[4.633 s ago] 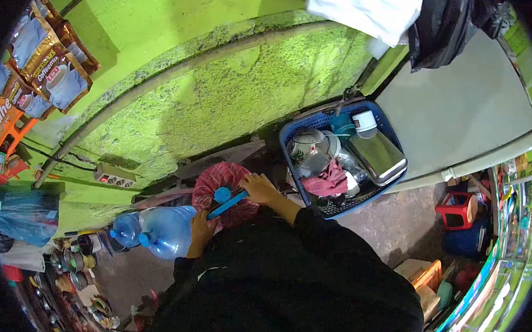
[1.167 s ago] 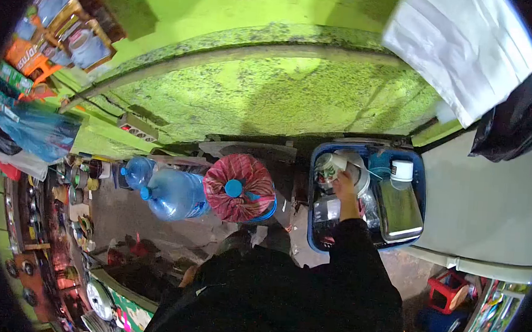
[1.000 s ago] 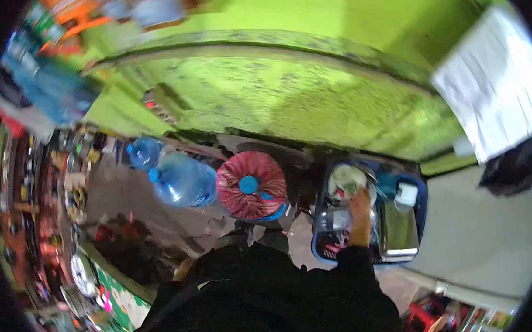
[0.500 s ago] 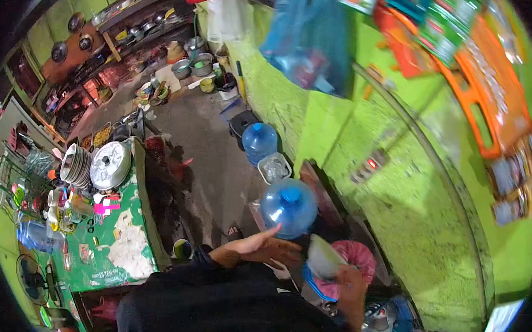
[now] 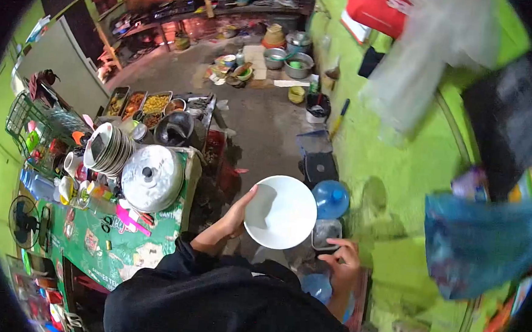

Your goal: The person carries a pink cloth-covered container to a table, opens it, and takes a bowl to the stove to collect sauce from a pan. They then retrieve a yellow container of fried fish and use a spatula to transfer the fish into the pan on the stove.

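Note:
A white bowl (image 5: 281, 212) faces up in front of my body, its inside showing. My left hand (image 5: 236, 218) grips the bowl's left rim, with the thumb over the edge and the other fingers hidden beneath it. To the right of the bowl and apart from it, my right hand (image 5: 342, 266) is raised with bent, spread fingers and holds nothing. Below and beside my right hand is a blue water jug (image 5: 318, 286), partly covered by my arm. Another blue jug (image 5: 331, 198) stands just beyond the bowl's right side.
At left, a green table (image 5: 114, 257) bears stacked plates (image 5: 110, 150), a round metal lid (image 5: 152, 178) and scissors. Trays of food (image 5: 156, 103) lie behind. Pots and basins (image 5: 296, 64) stand on the far floor. Bags (image 5: 483, 246) hang along the green wall at right.
The view has swung left, toward the table and room. The bowl, earlier by my right hand, is now in my left hand, and my right hand is off it.

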Available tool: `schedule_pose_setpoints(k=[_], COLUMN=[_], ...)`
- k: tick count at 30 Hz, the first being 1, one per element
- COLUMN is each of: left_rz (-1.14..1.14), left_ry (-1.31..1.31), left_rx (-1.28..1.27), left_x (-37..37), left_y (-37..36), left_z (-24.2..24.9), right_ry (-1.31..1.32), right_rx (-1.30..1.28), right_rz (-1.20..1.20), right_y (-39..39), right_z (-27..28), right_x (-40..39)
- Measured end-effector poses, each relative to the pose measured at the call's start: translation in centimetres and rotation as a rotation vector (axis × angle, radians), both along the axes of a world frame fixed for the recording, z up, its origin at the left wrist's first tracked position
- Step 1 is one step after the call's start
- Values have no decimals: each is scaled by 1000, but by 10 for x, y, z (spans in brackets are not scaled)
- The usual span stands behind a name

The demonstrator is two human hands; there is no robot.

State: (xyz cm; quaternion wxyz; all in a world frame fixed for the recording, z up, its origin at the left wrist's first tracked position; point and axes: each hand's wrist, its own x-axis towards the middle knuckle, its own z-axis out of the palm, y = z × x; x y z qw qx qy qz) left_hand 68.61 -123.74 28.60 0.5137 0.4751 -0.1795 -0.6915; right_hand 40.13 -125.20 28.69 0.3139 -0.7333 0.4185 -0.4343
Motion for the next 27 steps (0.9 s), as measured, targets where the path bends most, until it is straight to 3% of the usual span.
schedule_pose_setpoints(k=[4, 5, 11, 13, 16, 18, 20, 22, 23, 24, 26, 27], left_rz=[130, 160, 349, 444, 541, 609, 681, 788, 797, 847, 914, 920], left_ry=[-43, -47, -115, -151, -9, -136, -101, -46, -49, -28, 1, 20], left_rx=[57, 47, 5, 23, -44, -53, -21, -59, -65, -51, -72, -31], left_x=[53, 68, 145, 167, 203, 232, 266, 306, 328, 353, 414, 447], left_y=[-80, -102, -210, -239, -279, -305, -333, -363, -380, -396, -431, -447], left_z=[-8, -8, 0, 0, 14, 17, 1, -27, -44, -60, -79, -76], right_ry=[18, 43, 260, 252, 492, 186, 110, 168, 316, 308, 528, 534], right_rx=[241, 108, -1, -44, -156, 126, 228, 134, 118, 118, -204, -30], right_rz=[-21, 37, 285, 378, 618, 794, 835, 877, 833, 838, 893, 935], right_y=[-113, -147, -347, -407, -489, -541, -593, -638, -653, -669, -707, -733], right_z=[-42, -56, -50, -38, -10, -7, -21, -34, -34, -47, -93, -153], right_x=[43, 57, 184, 236, 312, 381, 456, 533, 567, 595, 659, 682])
